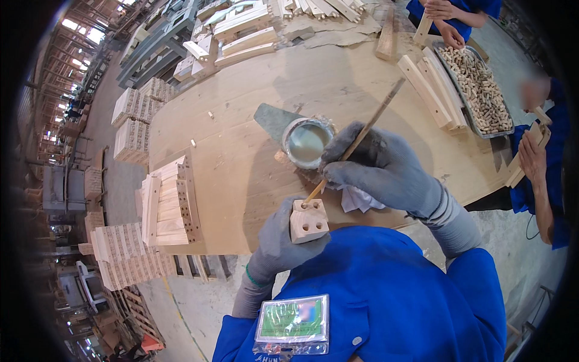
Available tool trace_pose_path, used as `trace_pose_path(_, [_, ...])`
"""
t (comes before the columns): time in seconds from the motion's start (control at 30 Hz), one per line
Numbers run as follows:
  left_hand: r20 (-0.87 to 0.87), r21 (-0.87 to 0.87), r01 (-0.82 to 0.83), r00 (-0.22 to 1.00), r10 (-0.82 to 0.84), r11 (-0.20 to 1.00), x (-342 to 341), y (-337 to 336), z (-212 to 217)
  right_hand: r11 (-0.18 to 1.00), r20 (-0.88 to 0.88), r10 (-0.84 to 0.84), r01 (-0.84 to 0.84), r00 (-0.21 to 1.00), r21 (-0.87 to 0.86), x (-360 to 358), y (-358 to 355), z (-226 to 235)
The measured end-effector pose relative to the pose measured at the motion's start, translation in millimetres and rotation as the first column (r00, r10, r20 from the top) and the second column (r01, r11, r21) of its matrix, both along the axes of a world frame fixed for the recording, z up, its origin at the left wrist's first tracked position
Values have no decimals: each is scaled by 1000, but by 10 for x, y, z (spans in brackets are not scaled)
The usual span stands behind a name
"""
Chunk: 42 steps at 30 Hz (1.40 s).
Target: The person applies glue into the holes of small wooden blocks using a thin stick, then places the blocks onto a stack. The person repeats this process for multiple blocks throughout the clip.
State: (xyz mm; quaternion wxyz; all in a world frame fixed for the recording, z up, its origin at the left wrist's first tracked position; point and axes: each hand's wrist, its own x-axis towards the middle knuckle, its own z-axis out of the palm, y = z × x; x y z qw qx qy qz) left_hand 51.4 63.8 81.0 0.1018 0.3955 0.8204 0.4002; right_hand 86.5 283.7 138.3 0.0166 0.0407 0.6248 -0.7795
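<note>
My left hand [278, 241], in a grey glove, is closed around a pale wooden block [309, 221]. Several round holes show in the face of the block that is turned up. Between the gloved fingers of my right hand [386, 166] is a thin wooden stick [381, 108]. It slants down to the left, and its lower tip meets one of the holes near the block's far edge. Just beyond my hands stands a round pot [309, 143] of whitish liquid, its rim crusted. A crumpled white cloth [360, 199] lies partly under my right hand.
On the table [223, 127], drilled wooden pieces [172, 202] lie stacked at the left. A metal tray [476, 90] full of wooden dowels stands at the far right, beside long wooden bars [431, 90]. Two co-workers' hands [449, 24] hold wood there. Block stacks [129, 256] stand left of the table.
</note>
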Motion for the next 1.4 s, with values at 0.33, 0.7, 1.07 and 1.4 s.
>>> trace_pose_path(0.33, [88,-36,-55,994,58,998,-76,-17,-42,995,56,-89,91,994,-42,-98,134,-150])
trace_pose_path(0.7, [20,-54,-123,992,124,991,-160,-123,-101,945,-39,-283,286,958,157,-145,132,-996])
trace_pose_path(1.07, [61,-54,-158,985,161,986,-136,-119,-116,920,64,-304,310,950,-239,179,-46,-571])
trace_pose_path(1.4, [-9,-70,-80,997,80,994,-102,-64,-49,996,137,70,-61,988,-70,88,59,42])
